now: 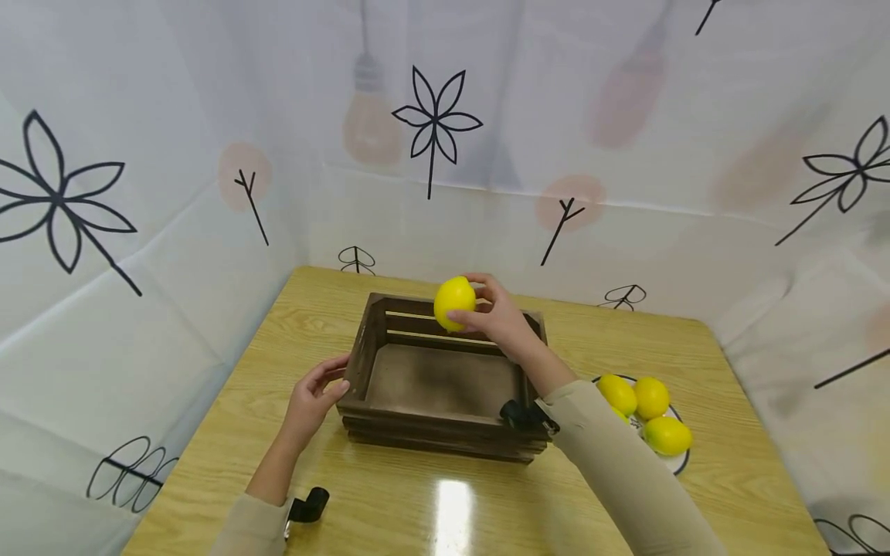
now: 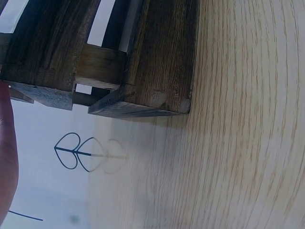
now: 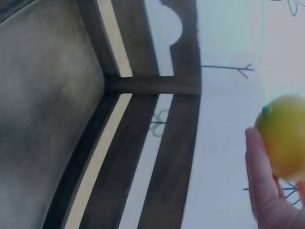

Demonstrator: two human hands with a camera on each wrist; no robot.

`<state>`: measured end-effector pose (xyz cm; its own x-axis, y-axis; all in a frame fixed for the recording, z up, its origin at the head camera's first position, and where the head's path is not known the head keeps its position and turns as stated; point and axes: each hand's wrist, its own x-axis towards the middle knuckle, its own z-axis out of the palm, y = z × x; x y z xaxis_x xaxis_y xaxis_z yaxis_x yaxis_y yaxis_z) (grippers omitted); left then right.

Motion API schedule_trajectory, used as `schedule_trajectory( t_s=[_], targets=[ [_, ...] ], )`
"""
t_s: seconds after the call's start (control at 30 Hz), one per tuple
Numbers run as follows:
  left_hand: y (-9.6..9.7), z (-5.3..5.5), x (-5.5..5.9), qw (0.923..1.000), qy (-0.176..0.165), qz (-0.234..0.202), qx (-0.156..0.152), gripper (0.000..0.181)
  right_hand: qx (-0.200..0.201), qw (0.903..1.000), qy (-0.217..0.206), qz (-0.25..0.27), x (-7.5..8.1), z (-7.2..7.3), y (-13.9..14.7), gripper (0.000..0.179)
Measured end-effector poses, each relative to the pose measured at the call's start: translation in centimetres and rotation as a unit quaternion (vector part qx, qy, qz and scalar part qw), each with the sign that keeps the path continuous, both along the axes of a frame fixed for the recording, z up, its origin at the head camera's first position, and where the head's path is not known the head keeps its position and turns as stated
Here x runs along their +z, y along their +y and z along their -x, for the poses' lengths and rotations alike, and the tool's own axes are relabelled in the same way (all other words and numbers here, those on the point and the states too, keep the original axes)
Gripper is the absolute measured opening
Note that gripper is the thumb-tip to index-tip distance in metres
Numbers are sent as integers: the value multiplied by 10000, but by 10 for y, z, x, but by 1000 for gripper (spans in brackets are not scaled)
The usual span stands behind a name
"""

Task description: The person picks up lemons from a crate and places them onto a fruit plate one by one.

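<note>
A yellow lemon is pinched between the thumb and fingers of my right hand, above the far side of a dark wooden crate. In the right wrist view the lemon shows a small green spot at its end, with my fingers against it. The crate floor is bare. My left hand rests against the outside of the crate's left end, thumb near the rim. Just a sliver of that hand enters the left wrist view, beside the crate's slats.
To the right of the crate, a white plate with a dark rim bears several lemons, partly behind my right sleeve. Everything stands on a light wooden table. Patterned white cloth hangs around the back and sides.
</note>
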<state>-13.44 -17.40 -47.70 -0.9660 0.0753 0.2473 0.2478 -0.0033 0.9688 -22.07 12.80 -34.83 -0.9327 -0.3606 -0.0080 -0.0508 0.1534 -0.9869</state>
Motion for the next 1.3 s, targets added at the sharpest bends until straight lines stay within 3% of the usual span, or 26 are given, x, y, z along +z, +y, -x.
schedule_trajectory(
  t_s=[0.23, 0.57, 1.3],
  targets=[
    [0, -1, 1, 10000, 4, 48, 5, 39, -583, 9983, -21, 32, 5, -10, 12, 66],
    [0, -1, 0, 10000, 18, -58, -42, 40, -631, 9968, 58, 490, 7, -27, 31, 64],
    [0, -1, -1, 10000, 16, -19, -18, 40, -1041, 9926, 453, 422, 12, -53, 84, 55]
  ],
)
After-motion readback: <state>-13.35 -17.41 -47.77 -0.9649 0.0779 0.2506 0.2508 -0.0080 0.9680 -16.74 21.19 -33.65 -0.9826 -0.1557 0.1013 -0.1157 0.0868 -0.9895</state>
